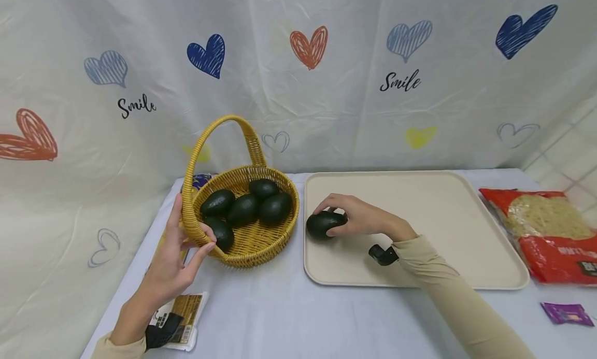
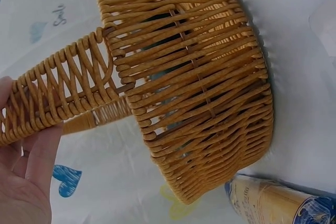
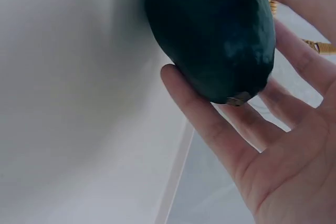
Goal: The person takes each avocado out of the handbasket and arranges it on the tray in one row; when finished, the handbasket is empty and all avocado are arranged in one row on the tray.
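Note:
A yellow wicker basket [image 1: 261, 251] with a tall arched handle holds several dark green avocados [image 1: 243, 210]. My left hand [image 1: 170, 263] grips the lower left end of the handle [image 2: 58, 85], close to the rim. Over the left end of a beige tray [image 1: 420, 229], my right hand [image 1: 356, 214] grasps another avocado [image 1: 322, 225] from above. In the right wrist view, the thumb and fingers lie around this avocado [image 3: 210, 35], low against the tray surface.
Right of the tray lies a red bag of pale noodles [image 1: 545, 234], with a small purple packet [image 1: 566, 313] in front of it. A brown-and-white packet [image 1: 188, 317] is beneath my left wrist. Behind the basket is a yellow-and-blue package [image 2: 278, 200]. A heart-printed cloth [image 1: 298, 89] hangs behind the table.

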Demonstrator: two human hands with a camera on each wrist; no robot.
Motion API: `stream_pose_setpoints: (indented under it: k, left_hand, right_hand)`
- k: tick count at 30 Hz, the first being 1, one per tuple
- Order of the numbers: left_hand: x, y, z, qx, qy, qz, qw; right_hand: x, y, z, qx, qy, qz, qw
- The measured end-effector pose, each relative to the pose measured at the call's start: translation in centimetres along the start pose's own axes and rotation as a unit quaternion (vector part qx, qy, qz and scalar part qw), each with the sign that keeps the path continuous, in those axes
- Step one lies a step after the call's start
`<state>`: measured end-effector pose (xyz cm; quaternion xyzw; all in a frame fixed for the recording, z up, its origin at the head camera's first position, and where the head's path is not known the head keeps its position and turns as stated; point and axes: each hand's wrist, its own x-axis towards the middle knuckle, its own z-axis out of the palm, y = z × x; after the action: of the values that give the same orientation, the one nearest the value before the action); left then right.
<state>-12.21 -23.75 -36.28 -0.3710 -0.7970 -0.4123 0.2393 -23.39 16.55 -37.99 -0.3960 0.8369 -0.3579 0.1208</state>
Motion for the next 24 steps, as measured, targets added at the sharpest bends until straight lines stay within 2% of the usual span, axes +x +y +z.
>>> stream_pose_setpoints:
  k: [11, 20, 24]
  left_hand:
    - [-0.1, -0.2, 0.0, 0.002, 0.001, -0.003, 1.0000]
    - [-0.1, -0.2, 0.0, 0.007, 0.001, -0.001, 1.0000]
    - [-0.1, -0.2, 0.0, 0.011, 0.000, -0.004, 0.9999]
  right_hand:
    - [0.1, 1.0, 0.0, 0.060, 0.073, 0.055, 0.994]
    - [0.4, 1.5, 0.3, 0.015, 0.129, 0.069, 0.989]
    - [1.0, 1.0, 0.6, -0.035, 0.136, 0.060, 0.988]
